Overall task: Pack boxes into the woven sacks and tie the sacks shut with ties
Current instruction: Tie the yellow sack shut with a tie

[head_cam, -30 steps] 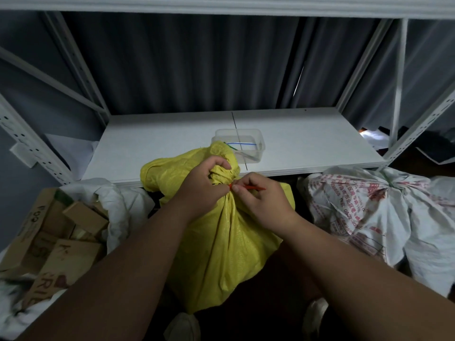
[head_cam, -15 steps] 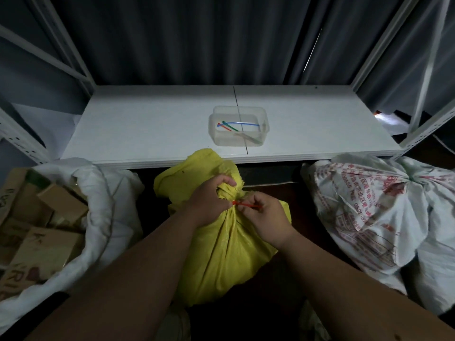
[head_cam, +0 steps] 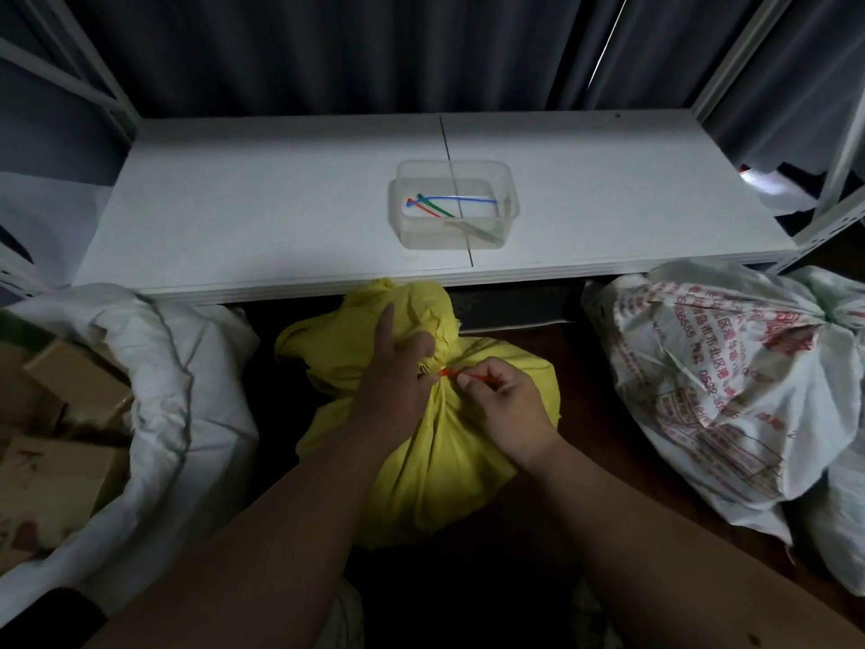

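Right hand [head_cam: 510, 398]: grip closed, thumb and forefinger pinching the free tail of a red tie [head_cam: 472, 376]. The tie runs left from the fingertips into the gathered neck of the yellow sack [head_cam: 444, 456].

Left hand [head_cam: 398, 367]: pressed against the sack's neck on its left side. Index finger straight, pointing up along the bunched top. Thumb lies across the gather near the tie. Whether the other fingers curl round the neck cannot be told; they are hidden behind the hand.

Yellow sack stands on the floor between the forearms, just in front of the shelf [head_cam: 281, 217] edge. Body full, top ruffled above the neck.

On the shelf, a clear plastic tub [head_cam: 510, 199] straddling the seam between the two boards. Inside it: spare ties [head_cam: 449, 203], blue, green and red, and a pale one near the front wall.

Left: white sack [head_cam: 187, 391], mouth open, cardboard boxes [head_cam: 56, 442] showing inside. Right: white sack with red print [head_cam: 711, 391], neck gathered at its upper right. Dark curtain [head_cam: 374, 49] behind the shelf frame.
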